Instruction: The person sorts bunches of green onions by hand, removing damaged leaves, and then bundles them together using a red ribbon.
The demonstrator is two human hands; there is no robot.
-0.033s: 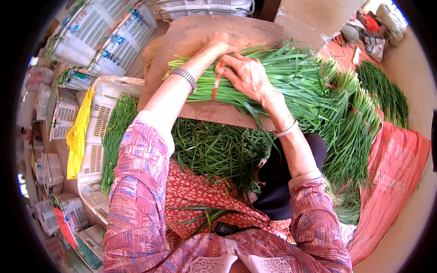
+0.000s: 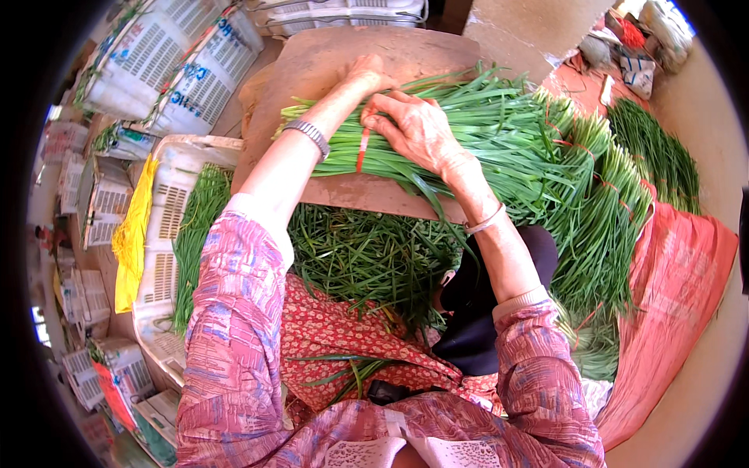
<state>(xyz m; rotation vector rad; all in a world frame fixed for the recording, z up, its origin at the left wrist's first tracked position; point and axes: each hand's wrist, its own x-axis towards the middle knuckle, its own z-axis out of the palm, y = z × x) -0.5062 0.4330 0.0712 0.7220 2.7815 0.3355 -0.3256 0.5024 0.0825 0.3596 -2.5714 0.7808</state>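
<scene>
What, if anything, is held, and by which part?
The right hand appears to pinch the red band on the green bundle, near its stem end. The left hand is at the bundle's far edge; whether it grips cannot be told.

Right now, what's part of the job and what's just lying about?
Likely in the job: chive bundle; red band around it; right hand, at the band; left hand, at the bundle's far side; brown board underneath.

Likely lying about: yellow sheet, left; white slotted crates, upper left; white-and-blue bag, upper right.

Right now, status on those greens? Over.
Right hand on the greens, by the red band. Left hand at their far side, partly hidden. Left forearm crosses over stems.
</scene>
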